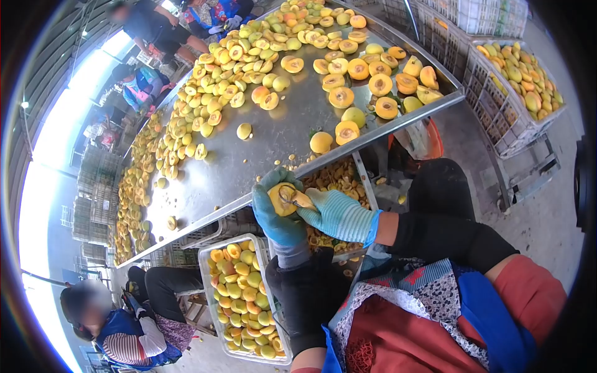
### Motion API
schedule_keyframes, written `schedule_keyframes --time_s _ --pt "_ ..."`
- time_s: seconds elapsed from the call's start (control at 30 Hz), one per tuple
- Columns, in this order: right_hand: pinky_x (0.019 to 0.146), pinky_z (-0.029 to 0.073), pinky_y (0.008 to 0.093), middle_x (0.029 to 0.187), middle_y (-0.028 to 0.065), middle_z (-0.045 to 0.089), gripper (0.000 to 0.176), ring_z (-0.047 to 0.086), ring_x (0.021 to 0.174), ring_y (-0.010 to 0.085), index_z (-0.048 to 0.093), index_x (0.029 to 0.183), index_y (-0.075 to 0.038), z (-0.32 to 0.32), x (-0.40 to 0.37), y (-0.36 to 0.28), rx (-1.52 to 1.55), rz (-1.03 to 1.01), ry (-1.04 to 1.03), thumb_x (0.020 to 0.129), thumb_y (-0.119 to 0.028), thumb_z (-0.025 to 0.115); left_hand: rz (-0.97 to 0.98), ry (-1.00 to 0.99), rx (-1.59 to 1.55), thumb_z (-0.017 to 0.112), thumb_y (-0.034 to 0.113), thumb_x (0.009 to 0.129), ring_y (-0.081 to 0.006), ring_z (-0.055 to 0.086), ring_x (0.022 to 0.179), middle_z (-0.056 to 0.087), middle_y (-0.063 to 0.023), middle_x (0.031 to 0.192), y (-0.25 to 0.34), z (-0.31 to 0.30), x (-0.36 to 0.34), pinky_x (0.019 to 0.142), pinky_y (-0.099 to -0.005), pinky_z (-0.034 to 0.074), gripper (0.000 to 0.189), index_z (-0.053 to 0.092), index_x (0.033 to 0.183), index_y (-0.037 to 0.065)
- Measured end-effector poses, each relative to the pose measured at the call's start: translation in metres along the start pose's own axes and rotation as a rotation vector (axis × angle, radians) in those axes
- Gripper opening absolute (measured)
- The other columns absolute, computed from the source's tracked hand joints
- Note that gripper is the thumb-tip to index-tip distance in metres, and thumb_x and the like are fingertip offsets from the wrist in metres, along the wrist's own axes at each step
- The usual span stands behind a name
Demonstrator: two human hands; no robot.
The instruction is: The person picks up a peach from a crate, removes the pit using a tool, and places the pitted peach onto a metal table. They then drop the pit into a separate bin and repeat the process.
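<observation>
My left hand (278, 217), in a worn blue-green glove, is wrapped around a halved yellow peach (281, 200), its cut face turned towards me. My right hand (339, 214), in a blue-and-white striped glove, grips a small pitting knife (301, 200) with a light handle. Its curved metal end rests against the centre of the peach half; the fingers hide part of the handle. Both hands are just off the near edge of a metal table (230, 158). Below them sits a bin of pits and scraps (339, 177).
Peach halves (385, 84) lie cut side up at the table's right, with a large heap (230, 62) behind. A white crate of peaches (242, 298) stands at lower left, another crate (497, 121) at right. A co-worker (124, 329) sits at left; other people work behind.
</observation>
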State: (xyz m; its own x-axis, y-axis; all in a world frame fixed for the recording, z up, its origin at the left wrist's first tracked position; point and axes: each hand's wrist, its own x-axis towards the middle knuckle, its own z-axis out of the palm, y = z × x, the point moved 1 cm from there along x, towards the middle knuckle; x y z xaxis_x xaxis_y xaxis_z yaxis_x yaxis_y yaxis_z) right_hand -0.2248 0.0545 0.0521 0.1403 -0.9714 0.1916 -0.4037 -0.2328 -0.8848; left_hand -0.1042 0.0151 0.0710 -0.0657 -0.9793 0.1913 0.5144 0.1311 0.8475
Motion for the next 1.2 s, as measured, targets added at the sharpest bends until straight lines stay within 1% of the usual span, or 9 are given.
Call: schedule_keyframes --time_s 0.27,0.43,0.53,0.67,0.73,0.83,0.97,1.03,1.2 --pt "0.074 0.049 0.0494 0.087 0.0256 0.064 0.029 0.061 0.086 0.0453 0.055 0.102 0.0 0.018 0.0 0.016 0.13 -0.075 -0.076 0.092 -0.028 0.056 0.091 0.14 -0.048 0.045 0.044 0.098 -0.0241 0.06 0.071 0.062 -0.0161 0.081 -0.005 0.008 0.0 0.065 -0.0344 0.051 0.051 0.062 0.093 -0.004" --pt "0.076 0.049 0.0466 0.088 0.0242 0.065 0.03 0.062 0.088 0.044 0.058 0.109 -0.002 0.021 -0.004 0.007 0.357 -0.044 -0.188 0.094 -0.027 0.055 0.012 0.005 -0.025 0.045 0.04 0.098 -0.0232 0.06 0.062 0.063 -0.0166 0.073 0.003 -0.004 0.003 0.059 -0.0335 0.051 0.05 0.064 0.086 -0.005" --pt "0.074 0.049 0.045 0.086 0.0223 0.065 0.03 0.062 0.082 0.0408 0.058 0.109 -0.003 0.012 -0.004 0.005 0.205 -0.004 -0.268 0.094 -0.028 0.055 -0.027 -0.056 0.107 0.045 0.038 0.098 -0.0234 0.06 0.06 0.064 -0.0167 0.07 0.007 -0.012 0.006 0.057 -0.0332 0.051 0.051 0.065 0.081 -0.005" --pt "0.065 0.049 0.0407 0.076 0.0174 0.064 0.029 0.062 0.068 0.031 0.06 0.105 -0.004 -0.002 -0.009 -0.015 0.515 0.329 -0.459 0.095 -0.031 0.055 0.001 -0.03 0.21 0.046 0.042 0.098 -0.0267 0.062 0.065 0.065 -0.0158 0.078 0.003 -0.015 0.005 0.059 -0.0367 0.052 0.049 0.062 0.083 -0.002" --pt "0.061 0.048 0.0388 0.071 0.0136 0.063 0.029 0.06 0.061 0.0256 0.061 0.103 -0.005 -0.006 -0.01 -0.017 0.633 0.539 -0.595 0.096 -0.033 0.054 0.031 -0.053 0.114 0.048 0.039 0.097 -0.024 0.062 0.061 0.065 -0.0149 0.071 -0.001 -0.019 0.007 0.058 -0.0334 0.051 0.05 0.065 0.079 -0.004" --pt "0.055 0.047 0.0362 0.064 0.0068 0.059 0.03 0.056 0.054 0.0203 0.06 0.099 -0.006 0.005 -0.006 -0.005 0.289 0.125 -0.372 0.097 -0.035 0.052 -0.032 -0.104 0.287 0.049 0.038 0.097 -0.0244 0.062 0.058 0.065 -0.0151 0.069 0.007 -0.018 0.01 0.056 -0.033 0.052 0.049 0.065 0.079 -0.004" --pt "0.055 0.046 0.0367 0.063 0.0057 0.057 0.03 0.056 0.055 0.0199 0.06 0.098 -0.006 -0.009 -0.014 -0.015 0.531 0.473 -0.502 0.096 -0.035 0.052 -0.118 -0.037 0.366 0.05 0.038 0.096 -0.0237 0.061 0.055 0.064 -0.015 0.069 0.005 -0.011 0.007 0.053 -0.0325 0.052 0.048 0.065 0.078 -0.004" --pt "0.056 0.046 0.0368 0.063 0.0067 0.058 0.031 0.056 0.056 0.0203 0.06 0.098 -0.005 -0.003 -0.014 -0.008 0.694 0.59 -0.572 0.096 -0.036 0.053 -0.084 -0.02 0.213 0.05 0.037 0.096 -0.0234 0.062 0.056 0.065 -0.0154 0.07 -0.001 -0.014 0.004 0.054 -0.0325 0.052 0.047 0.065 0.078 -0.004" --pt "0.047 0.042 0.0334 0.06 0.003 0.052 0.031 0.051 0.051 0.0172 0.057 0.093 -0.007 0.009 -0.01 0.005 0.297 0.216 -0.366 0.097 -0.037 0.052 -0.124 0.018 0.241 0.05 0.035 0.095 -0.0238 0.062 0.057 0.065 -0.0167 0.073 -0.006 -0.013 0.006 0.055 -0.0336 0.053 0.046 0.064 0.077 -0.005"
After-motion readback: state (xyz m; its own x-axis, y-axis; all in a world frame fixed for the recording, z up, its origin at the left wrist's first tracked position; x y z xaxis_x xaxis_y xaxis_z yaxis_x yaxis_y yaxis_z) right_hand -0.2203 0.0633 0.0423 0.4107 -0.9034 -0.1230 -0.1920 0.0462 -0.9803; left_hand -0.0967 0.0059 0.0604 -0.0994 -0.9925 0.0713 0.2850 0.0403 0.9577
